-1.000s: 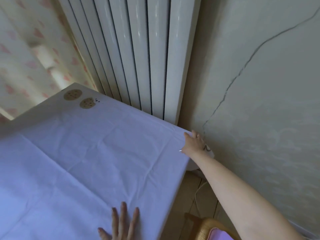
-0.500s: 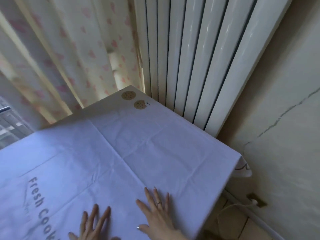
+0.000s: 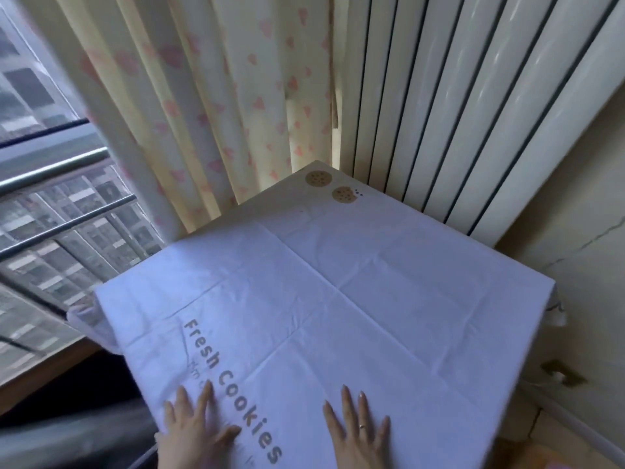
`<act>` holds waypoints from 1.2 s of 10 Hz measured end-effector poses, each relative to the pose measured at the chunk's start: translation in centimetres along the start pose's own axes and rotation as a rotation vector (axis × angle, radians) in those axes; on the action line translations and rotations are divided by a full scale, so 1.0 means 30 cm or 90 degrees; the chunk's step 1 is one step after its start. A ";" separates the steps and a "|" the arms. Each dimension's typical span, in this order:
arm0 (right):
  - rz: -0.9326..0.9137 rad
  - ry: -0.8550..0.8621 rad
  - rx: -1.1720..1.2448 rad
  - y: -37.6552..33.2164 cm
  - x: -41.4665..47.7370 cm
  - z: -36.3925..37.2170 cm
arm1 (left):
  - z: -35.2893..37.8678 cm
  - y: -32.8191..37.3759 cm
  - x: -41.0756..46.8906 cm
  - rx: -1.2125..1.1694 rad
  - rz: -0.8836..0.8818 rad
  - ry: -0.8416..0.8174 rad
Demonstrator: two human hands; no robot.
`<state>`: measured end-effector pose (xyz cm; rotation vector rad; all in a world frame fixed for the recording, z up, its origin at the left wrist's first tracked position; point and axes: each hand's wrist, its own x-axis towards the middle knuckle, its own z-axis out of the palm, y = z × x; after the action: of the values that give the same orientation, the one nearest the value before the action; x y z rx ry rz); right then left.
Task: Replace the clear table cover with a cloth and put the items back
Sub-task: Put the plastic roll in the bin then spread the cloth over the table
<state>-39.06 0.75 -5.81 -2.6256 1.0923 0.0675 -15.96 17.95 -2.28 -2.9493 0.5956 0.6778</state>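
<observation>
While both palms lie flat at the lower frame, the left hand (image 3: pixel 192 431) and right hand (image 3: pixel 360 431) press spread fingers on the cloth (image 3: pixel 338 292).

The bottom edge cuts off the left hand (image 3: pixel 192 431) and the right hand (image 3: pixel 358 431) at the wrist. The cloth (image 3: pixel 338 299) hides most of the table (image 3: pixel 270 204). The small print (image 3: pixel 199 374) is too blurred to read. The window (image 3: pixel 50 204) is smeared.
</observation>
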 end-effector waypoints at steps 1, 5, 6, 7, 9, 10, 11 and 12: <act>0.064 -0.127 0.010 -0.084 0.004 0.064 | -0.044 -0.007 -0.013 0.087 0.078 -0.010; 0.128 -0.309 -0.135 -0.214 0.002 -0.084 | -0.023 -0.001 0.042 0.178 0.163 -0.057; 0.130 -0.317 -0.153 -0.225 -0.007 -0.094 | -0.060 0.002 0.058 0.186 0.167 -0.061; 0.132 -0.331 -0.166 -0.238 0.006 -0.094 | -0.087 0.013 0.103 0.145 0.240 -0.067; 0.090 -0.240 -0.019 -0.299 0.140 -0.159 | -0.209 0.088 0.266 0.124 0.376 -0.125; 0.080 -0.209 0.070 -0.334 0.268 -0.188 | -0.294 0.156 0.404 0.105 0.404 -0.133; 0.085 -0.166 0.117 -0.358 0.439 -0.236 | -0.406 0.252 0.594 0.061 0.471 -0.082; 0.103 -0.097 0.164 -0.369 0.640 -0.269 | -0.527 0.395 0.808 0.072 0.571 -0.010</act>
<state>-18.21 -7.35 1.70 -2.2638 1.1727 0.1483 6.07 -3.85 1.89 -2.4521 1.9029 0.6556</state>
